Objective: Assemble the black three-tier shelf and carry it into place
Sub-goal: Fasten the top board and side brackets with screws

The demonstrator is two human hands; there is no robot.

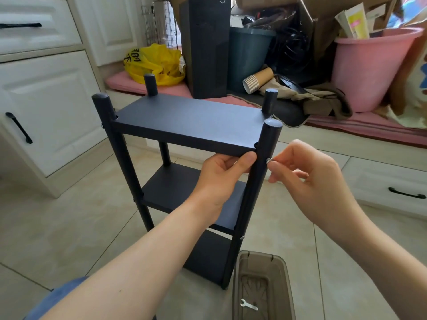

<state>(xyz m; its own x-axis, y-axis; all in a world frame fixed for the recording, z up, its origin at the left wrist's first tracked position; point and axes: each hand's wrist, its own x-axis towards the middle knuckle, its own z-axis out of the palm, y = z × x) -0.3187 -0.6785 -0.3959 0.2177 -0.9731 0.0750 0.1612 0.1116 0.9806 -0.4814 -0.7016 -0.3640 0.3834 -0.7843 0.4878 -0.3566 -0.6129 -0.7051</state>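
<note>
The right hand [307, 179] pinches a screw [269, 160] at the near post [265, 144], the left hand [221, 179] grips the top board [189, 121]; with the shelf [175, 183] standing three tiers high, mostly carrying seems left.

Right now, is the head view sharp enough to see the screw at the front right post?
Head view: soft even daylight, no glare on the screw; right hand pinching it and left hand gripping the shelf look sharp; wide-angle distortion splays its posts outward.
</note>
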